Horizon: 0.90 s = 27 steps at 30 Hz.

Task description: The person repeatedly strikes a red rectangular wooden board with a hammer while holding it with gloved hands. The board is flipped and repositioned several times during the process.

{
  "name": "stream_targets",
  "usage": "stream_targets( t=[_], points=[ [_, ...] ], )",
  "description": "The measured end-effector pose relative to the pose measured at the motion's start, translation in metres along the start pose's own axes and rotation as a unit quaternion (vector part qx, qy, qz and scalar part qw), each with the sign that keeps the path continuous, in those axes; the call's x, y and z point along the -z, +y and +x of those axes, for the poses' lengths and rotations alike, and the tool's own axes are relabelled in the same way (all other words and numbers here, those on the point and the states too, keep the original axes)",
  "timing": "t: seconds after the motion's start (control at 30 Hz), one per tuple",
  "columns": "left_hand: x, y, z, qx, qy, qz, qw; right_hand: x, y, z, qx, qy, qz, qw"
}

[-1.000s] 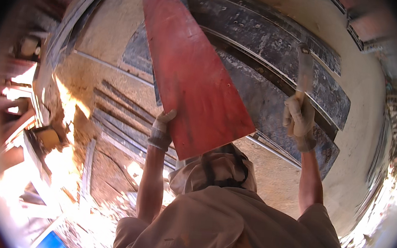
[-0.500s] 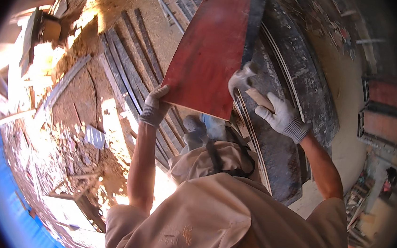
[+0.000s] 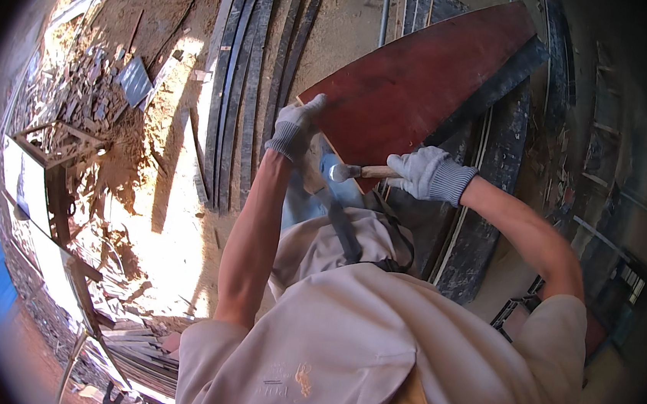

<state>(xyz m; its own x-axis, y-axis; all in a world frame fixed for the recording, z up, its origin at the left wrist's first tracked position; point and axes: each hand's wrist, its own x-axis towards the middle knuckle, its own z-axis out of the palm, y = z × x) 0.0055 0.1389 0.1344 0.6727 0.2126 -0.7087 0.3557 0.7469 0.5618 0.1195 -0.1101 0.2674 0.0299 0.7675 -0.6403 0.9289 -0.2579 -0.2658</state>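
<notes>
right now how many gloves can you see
2: one glove on the left hand, which holds the red panel, and a second glove on the right hand, which grips the hammer. More could be hidden in the scattered debris.

You are in a rough work yard; whether it is a building site or a salvage yard cannot be told. Bare dirt ground (image 3: 155, 10) lies to your left, with a heap of broken scrap (image 3: 91, 89), a timber frame (image 3: 55, 202) and a row of long dark boards (image 3: 236, 79). Large worn sheets (image 3: 500, 190) lie to your right, and you are holding a hammer (image 3: 371, 171) and a red panel (image 3: 414, 87)
</notes>
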Motion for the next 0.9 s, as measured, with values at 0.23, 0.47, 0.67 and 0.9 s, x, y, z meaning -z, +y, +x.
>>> stream_targets(
  t=[0.23,0.47,0.67,0.9],
  points=[
    [-0.031,-0.024,-0.023,-0.054,0.037,-0.056,0.996,-0.023,0.003,-0.01,0.066,0.026,0.003,0.998],
    [-0.028,-0.059,-0.016,-0.075,0.009,-0.111,0.991,-0.028,0.016,-0.005,0.062,-0.026,-0.056,0.996],
    [-0.023,-0.076,0.0,-0.051,0.069,-0.055,0.995,-0.034,0.053,-0.007,0.013,-0.073,-0.095,0.993],
    [-0.047,-0.124,-0.015,-0.015,-0.026,-0.254,0.967,-0.046,0.056,-0.006,0.005,-0.036,-0.049,0.998]
  ],
)
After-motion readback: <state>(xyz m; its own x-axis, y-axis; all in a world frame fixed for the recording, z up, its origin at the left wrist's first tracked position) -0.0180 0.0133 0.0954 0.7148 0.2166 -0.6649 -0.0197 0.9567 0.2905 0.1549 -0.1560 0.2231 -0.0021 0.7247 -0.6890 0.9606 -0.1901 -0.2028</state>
